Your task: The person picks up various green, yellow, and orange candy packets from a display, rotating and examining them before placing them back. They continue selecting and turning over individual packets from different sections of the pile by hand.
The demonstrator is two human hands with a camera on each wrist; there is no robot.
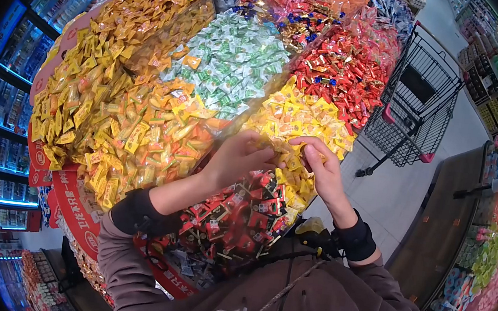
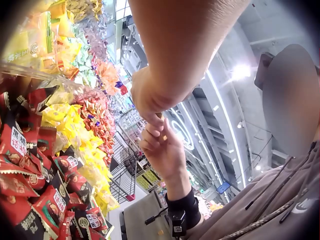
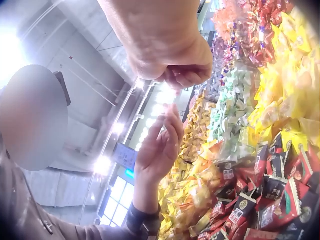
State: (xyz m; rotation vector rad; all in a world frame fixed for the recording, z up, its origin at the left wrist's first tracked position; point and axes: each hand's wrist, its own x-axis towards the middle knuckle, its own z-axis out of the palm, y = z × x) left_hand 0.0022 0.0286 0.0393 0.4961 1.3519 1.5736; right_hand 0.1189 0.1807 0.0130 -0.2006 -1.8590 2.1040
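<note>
Both hands come together over the yellow-wrapped candies (image 1: 326, 121) at the front of a sweets display. My left hand (image 1: 239, 159) has its fingers bent, the tips pinching a small wrapped piece (image 2: 159, 115). Opposite it, my right hand (image 1: 323, 169) pinches the same piece between thumb and curled fingers. The fingers hide most of it, and against the yellow heap its outline blurs. In the left wrist view the right hand (image 2: 167, 155) faces the left fingertips. The right wrist view shows the left hand (image 3: 159, 150) below the right one. Red-and-black wrapped candies (image 1: 236, 215) lie beneath the forearms.
Around lie heaps of green-and-white candies (image 1: 229, 58), red candies (image 1: 348, 62) and orange-yellow packets (image 1: 147, 131), split by clear dividers. A black shopping cart (image 1: 418, 95) stands to the right on the aisle floor. Lit drink coolers (image 1: 9, 103) line the left; a shelf (image 1: 438, 220) stands right.
</note>
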